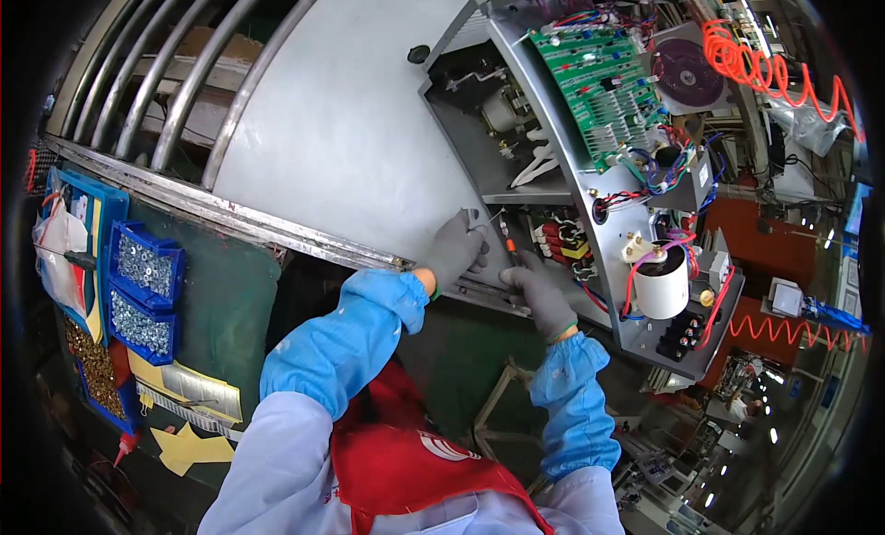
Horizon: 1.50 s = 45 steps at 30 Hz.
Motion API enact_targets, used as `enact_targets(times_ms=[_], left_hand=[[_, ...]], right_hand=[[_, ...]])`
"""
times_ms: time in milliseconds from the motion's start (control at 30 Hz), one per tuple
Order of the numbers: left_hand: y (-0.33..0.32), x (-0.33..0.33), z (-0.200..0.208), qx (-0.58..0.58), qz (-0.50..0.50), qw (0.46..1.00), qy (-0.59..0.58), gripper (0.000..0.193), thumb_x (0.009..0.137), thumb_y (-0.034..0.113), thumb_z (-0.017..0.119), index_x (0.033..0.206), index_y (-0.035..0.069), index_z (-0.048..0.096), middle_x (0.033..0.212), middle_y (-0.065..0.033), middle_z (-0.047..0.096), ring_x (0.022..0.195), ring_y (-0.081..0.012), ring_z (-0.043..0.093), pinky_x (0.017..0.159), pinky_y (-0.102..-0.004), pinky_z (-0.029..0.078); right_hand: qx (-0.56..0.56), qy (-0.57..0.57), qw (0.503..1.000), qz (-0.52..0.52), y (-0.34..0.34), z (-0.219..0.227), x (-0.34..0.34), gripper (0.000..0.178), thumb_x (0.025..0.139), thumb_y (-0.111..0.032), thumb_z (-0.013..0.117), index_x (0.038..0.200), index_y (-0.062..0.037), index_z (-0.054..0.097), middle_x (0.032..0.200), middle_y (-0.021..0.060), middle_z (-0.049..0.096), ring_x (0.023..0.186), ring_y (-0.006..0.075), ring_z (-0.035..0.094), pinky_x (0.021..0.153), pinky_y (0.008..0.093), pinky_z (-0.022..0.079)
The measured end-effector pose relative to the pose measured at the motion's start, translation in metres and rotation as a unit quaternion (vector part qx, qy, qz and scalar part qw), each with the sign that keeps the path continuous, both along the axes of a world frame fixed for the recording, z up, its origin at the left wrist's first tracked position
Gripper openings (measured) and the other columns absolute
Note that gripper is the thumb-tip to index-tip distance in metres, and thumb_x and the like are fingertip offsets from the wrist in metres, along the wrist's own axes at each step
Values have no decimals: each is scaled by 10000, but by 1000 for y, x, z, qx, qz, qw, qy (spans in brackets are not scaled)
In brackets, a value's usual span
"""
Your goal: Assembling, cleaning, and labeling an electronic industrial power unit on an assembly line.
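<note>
My left hand [456,246], in a grey glove, is at the front edge of the pale metal sheet. Its fingers are curled in; what they pinch, if anything, is too small to name. Close by on the right, my gloved right hand [542,297] closes its thumb and fingers on a slim orange-banded rod [510,244] pointing away from me; its exact kind is unclear. Both hands are beside the open grey metal cabinet [579,148]. Inside, next to the rod, sit red cylindrical parts [560,240]. A green circuit board [590,88] is mounted on the cabinet's panel.
A white cylindrical part [662,293] and a black terminal block [680,335] sit on the cabinet's right side. Blue bins of small metal fasteners [143,263] stand at the left, near metal bars [189,93]. Coiled red hose [756,70] hangs upper right.
</note>
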State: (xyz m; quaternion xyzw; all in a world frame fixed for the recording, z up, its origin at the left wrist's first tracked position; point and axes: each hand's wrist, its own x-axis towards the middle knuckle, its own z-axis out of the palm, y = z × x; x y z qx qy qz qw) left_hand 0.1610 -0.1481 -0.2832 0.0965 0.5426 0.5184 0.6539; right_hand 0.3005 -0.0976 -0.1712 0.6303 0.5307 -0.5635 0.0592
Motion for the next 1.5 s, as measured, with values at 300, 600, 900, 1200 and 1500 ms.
enact_targets(times_ms=[300,600,900,1200,1500], left_hand=[[11,3,-13,-2,-59,998,-38,237,992,215,526,1047,-14,546,811,-103,640,634,-173,646,527,-301,537],[4,-1,-18,20,-55,998,27,215,991,207,516,995,-7,540,800,-94,624,631,-178,646,547,-311,542],[-45,-38,-6,39,187,981,-16,250,995,210,535,1061,-23,596,865,-100,641,740,-165,665,651,-295,558],[-82,-82,-13,73,271,960,-16,241,1005,179,524,1076,-34,609,976,-97,655,757,-141,644,651,-281,540],[-93,-91,-37,110,210,971,39,250,1001,160,524,1116,-52,590,976,-163,657,752,-170,680,648,-287,556]], right_hand=[[-35,8,999,-21,22,-7,4,551,803,-208,603,1305,1,517,848,31,553,676,127,540,577,246,455],[0,-39,999,8,16,-21,4,378,773,-39,519,1149,-31,563,737,30,514,526,99,449,429,226,336],[52,188,981,2,-30,-19,-65,480,822,-178,565,1247,21,466,817,44,503,676,127,487,619,265,427],[250,287,915,-131,23,-61,-174,267,939,-311,601,989,-52,557,853,59,569,812,180,564,738,349,468],[345,295,864,-219,69,-59,-215,298,926,-311,652,1088,-65,602,887,54,598,801,166,591,764,335,502]])
